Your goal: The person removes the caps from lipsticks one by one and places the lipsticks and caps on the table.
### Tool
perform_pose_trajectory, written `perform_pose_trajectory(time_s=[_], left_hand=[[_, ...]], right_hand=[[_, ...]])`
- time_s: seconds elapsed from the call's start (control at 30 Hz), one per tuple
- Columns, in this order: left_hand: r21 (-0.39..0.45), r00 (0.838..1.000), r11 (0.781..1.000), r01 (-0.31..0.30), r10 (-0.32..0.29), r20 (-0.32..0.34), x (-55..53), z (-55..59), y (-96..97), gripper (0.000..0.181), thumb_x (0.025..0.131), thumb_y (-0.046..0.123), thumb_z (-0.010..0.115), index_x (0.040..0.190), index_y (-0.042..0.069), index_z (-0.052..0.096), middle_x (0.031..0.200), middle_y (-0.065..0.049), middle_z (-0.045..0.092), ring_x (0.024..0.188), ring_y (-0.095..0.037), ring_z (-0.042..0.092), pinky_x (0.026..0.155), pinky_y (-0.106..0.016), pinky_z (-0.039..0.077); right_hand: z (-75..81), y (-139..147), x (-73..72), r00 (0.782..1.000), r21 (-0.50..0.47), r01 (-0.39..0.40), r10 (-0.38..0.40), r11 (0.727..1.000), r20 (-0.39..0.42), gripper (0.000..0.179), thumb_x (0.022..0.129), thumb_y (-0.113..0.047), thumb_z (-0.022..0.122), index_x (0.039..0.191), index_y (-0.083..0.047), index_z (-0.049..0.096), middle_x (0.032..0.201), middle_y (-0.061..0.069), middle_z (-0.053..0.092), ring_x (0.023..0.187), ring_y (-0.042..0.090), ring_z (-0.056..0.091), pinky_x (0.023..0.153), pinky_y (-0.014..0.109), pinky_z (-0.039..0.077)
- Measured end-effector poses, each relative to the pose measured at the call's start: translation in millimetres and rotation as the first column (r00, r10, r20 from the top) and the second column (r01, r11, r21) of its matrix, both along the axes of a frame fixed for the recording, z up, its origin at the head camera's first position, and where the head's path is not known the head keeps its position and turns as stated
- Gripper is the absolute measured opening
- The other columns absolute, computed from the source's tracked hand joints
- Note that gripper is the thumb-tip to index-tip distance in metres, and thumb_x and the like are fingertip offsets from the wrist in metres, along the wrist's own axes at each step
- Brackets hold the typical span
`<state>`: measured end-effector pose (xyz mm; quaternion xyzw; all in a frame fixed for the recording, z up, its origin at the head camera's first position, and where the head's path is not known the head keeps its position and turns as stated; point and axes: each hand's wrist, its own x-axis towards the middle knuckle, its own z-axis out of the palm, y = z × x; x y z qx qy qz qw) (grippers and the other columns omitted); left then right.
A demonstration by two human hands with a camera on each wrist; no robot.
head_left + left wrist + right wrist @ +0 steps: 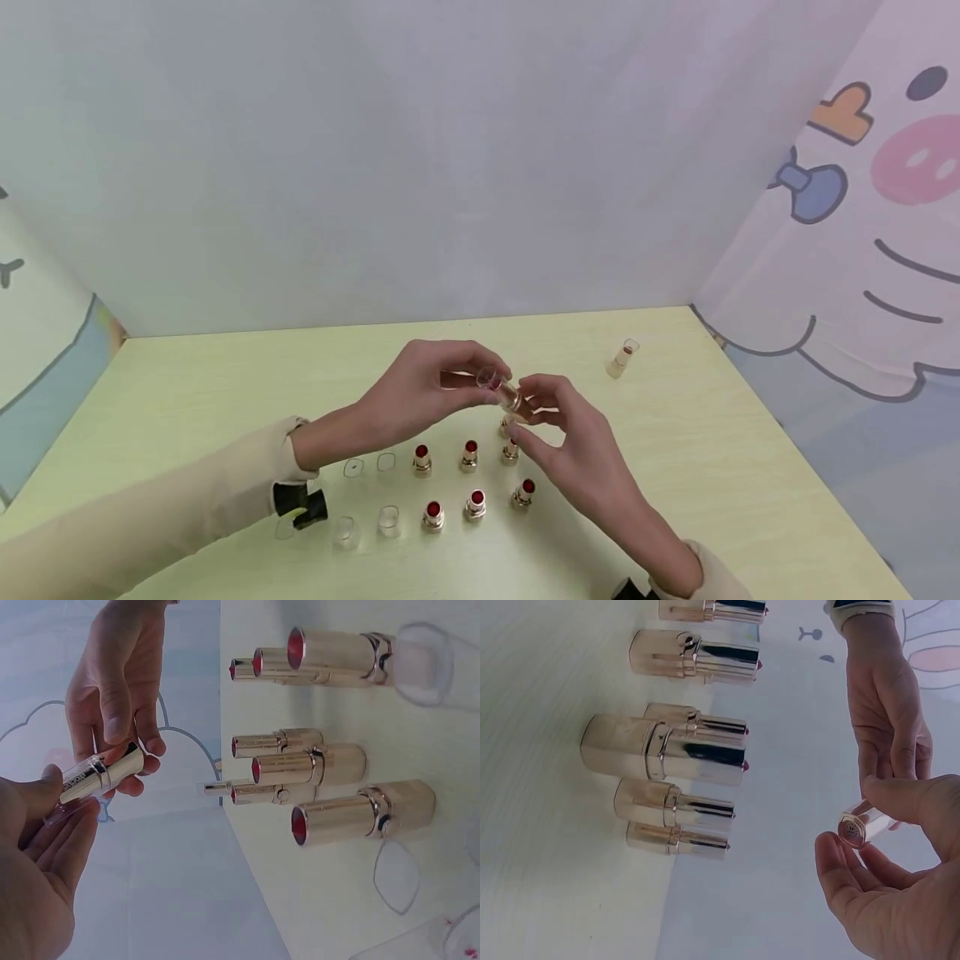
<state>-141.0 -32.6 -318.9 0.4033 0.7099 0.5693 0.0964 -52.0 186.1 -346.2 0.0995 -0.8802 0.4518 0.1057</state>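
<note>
Above the table, both hands meet at one gold lipstick (514, 402) with a clear cap (487, 378) over its red end. My left hand (427, 387) pinches the cap between thumb and fingers. At the gold base, my right hand (581, 446) grips with thumb and fingertips; the right wrist view shows the bottom of that base (853, 831). Below the hands, several uncapped lipsticks (432, 517) stand upright in rows, their red tips showing. Clear caps (388, 521) stand to the left of them, some partly behind the left forearm.
A capped lipstick (621, 358) stands apart at the back right of the pale wooden table (225, 383). Behind the table hangs a plain light backdrop (375, 167). Cartoon-printed cloth (862, 292) borders the right side, with more at the left.
</note>
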Motion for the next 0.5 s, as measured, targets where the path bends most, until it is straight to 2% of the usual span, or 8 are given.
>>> perform_pose_trajectory(time_s=[0.2,0.5], left_hand=[[0.008,1.000,1.000,-0.010,0.010,-0.013,12.3,-0.2,-8.0,0.022,0.095,0.012,0.077,0.116,0.017,0.075,0.106,0.003,0.074,0.097,-0.014,0.070,0.093,-0.029,0.062],[0.016,0.997,0.997,-0.069,0.070,-0.037,20.8,-3.2,-15.9,0.020,0.095,0.013,0.078,0.114,0.017,0.076,0.106,0.006,0.076,0.097,-0.011,0.071,0.092,-0.028,0.062]], right_hand=[[3.0,-4,4.8,1.000,-0.012,-0.013,0.013,1.000,0.017,0.039,0.088,-0.011,0.084,0.119,-0.025,0.064,0.110,-0.014,0.070,0.097,0.004,0.069,0.092,0.029,0.061],[1.5,-6,4.0,0.998,-0.023,-0.056,0.056,0.998,0.013,0.035,0.088,-0.007,0.084,0.111,-0.025,0.065,0.100,-0.013,0.070,0.092,0.005,0.070,0.088,0.026,0.061]])
